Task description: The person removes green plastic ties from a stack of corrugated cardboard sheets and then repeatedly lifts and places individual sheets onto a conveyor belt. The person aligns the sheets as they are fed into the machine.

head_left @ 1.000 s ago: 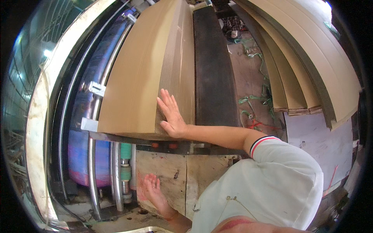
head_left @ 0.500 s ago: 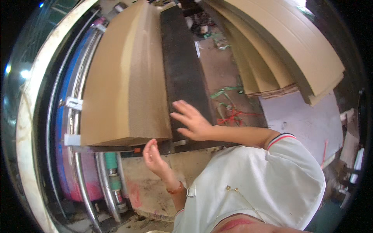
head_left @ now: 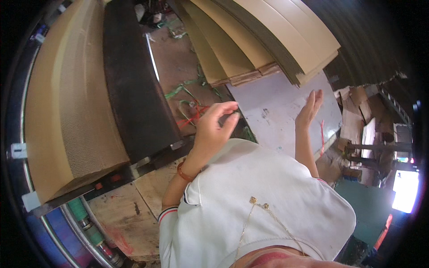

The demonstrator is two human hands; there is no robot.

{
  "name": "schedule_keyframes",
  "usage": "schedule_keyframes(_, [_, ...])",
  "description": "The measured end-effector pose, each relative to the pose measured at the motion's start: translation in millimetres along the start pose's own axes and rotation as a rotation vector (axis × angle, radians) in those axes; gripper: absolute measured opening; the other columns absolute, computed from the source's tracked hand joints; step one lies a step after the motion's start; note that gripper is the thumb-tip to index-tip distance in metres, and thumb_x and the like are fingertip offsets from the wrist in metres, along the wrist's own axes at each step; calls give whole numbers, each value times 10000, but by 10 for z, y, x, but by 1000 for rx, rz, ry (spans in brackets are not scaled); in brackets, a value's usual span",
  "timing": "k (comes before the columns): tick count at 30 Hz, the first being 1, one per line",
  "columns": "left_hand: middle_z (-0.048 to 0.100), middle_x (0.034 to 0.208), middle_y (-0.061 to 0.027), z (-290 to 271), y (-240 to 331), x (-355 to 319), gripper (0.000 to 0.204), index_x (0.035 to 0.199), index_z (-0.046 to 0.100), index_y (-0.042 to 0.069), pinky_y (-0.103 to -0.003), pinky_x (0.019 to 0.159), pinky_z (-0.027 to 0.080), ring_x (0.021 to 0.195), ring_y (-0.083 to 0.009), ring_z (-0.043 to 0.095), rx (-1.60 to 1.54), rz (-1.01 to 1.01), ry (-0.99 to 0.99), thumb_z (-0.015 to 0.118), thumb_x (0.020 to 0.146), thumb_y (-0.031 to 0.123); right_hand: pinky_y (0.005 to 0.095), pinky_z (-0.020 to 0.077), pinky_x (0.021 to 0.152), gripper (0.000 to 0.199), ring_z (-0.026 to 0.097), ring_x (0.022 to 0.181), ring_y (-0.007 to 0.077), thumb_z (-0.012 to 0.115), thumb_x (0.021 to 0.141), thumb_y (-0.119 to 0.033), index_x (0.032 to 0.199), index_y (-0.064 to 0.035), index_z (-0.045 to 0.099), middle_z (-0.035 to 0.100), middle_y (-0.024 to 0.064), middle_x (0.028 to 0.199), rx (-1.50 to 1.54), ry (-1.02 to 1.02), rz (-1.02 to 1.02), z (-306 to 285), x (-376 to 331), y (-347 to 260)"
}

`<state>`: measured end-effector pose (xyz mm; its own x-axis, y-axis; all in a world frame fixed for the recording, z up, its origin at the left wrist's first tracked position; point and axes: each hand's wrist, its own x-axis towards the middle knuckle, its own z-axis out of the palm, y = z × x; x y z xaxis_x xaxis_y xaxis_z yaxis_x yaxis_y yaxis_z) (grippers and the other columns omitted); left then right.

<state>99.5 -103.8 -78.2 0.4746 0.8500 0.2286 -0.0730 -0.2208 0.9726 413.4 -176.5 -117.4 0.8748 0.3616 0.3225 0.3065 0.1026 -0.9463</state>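
My left hand (head_left: 213,125), with a reddish-brown bracelet at the wrist, hovers in front of my chest. Its fingers are bent and the thumb stands apart, with nothing between them. My right hand (head_left: 309,110) is raised over the pale board (head_left: 272,105), fingers stretched and empty, near the front end of a stack of brown cardboard sheets (head_left: 286,38). Beside it, lower cardboard sheets (head_left: 228,53) lie fanned in steps. A tall stack of cardboard (head_left: 85,111) stands on the machine at the left, apart from both hands.
A long black panel (head_left: 134,85) runs beside the left stack. Red string (head_left: 193,114) and green strapping (head_left: 183,91) lie tangled on the floor between the stacks. Metal rails (head_left: 60,241) and green rollers (head_left: 80,212) are at lower left. Loose cardboard pieces (head_left: 355,118) lie far right.
My view and body have turned right, so the left stack sits further left. Both hands have come away from that stack; the right one is now out toward the right-hand cardboard.
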Motion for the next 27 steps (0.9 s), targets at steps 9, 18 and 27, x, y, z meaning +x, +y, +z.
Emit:
schedule_keyframes(9, [649, 1171, -120, 453, -74, 213, 349, 1243, 580, -18, -293, 923, 482, 1064, -165, 617, -224, -287, -424, 595, 936, 148, 440, 147, 1181, 733, 146, 1461, 301, 496, 982, -316, 1504, 8, 96, 125, 181, 1571, 447, 55, 67, 254, 345, -318])
schedule_keyframes(18, [688, 1049, -103, 683, -227, 541, 400, 1215, 593, -46, -284, 803, 507, 908, -140, 638, -263, -332, -417, 632, 909, 208, 493, 152, 1177, 790, 173, 1424, 385, 494, 931, -272, 1489, 49, 37, 195, 259, 1469, 789, -103, 727, 75, 530, -379])
schedule_keyframes(27, [657, 1134, -70, 817, -261, 679, 386, 1267, 562, -11, -266, 913, 461, 1044, -133, 600, -279, -468, -564, 579, 963, 228, 604, 152, 1134, 706, 129, 1392, 444, 498, 890, -237, 1443, 50, 167, 139, 233, 1436, 894, -96, 891, 109, 687, -895])
